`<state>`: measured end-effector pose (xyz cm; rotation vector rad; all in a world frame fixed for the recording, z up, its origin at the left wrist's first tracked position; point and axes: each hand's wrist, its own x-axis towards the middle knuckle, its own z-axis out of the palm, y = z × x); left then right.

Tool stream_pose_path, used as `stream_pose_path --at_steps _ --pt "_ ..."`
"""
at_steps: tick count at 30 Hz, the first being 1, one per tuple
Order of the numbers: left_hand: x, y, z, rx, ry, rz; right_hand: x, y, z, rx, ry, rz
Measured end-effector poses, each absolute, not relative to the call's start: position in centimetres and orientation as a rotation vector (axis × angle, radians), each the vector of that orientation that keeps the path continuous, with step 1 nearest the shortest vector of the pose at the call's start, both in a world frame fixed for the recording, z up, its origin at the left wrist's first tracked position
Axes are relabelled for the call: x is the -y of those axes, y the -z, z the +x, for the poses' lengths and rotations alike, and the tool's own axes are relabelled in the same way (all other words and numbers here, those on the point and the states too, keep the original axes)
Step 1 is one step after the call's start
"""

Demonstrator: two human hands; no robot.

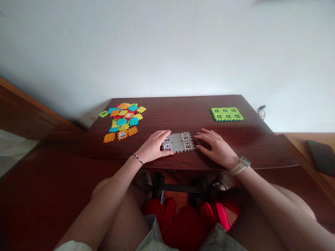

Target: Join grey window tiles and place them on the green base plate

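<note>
A flat panel of joined grey interlocking tiles (177,142) lies near the front edge of the table, with white window pieces set in its left and right parts. My left hand (156,144) rests at the panel's left end, its thumb and fingers apart along the near and far sides and covering part of the left windows. To the right, my right hand (215,146) is held just beside the panel's right edge, fingers spread, with nothing in it.
Loose yellow, orange, blue, red and green tiles (121,122) lie heaped at the table's left. A green panel with window openings (227,114) sits at the back right, with blue showing under its edge. The brown table (167,111) stands against a white wall.
</note>
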<state>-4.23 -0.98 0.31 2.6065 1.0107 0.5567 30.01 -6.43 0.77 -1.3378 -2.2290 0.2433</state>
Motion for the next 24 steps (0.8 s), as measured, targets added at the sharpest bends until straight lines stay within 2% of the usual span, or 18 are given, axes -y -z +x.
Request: stream_pose_path --at_steps 24 --pt "0.3 0.4 -1.3 -1.035 -0.507 2.64 6.1 -0.2 29.0 2.242 -0.302 -1.373"
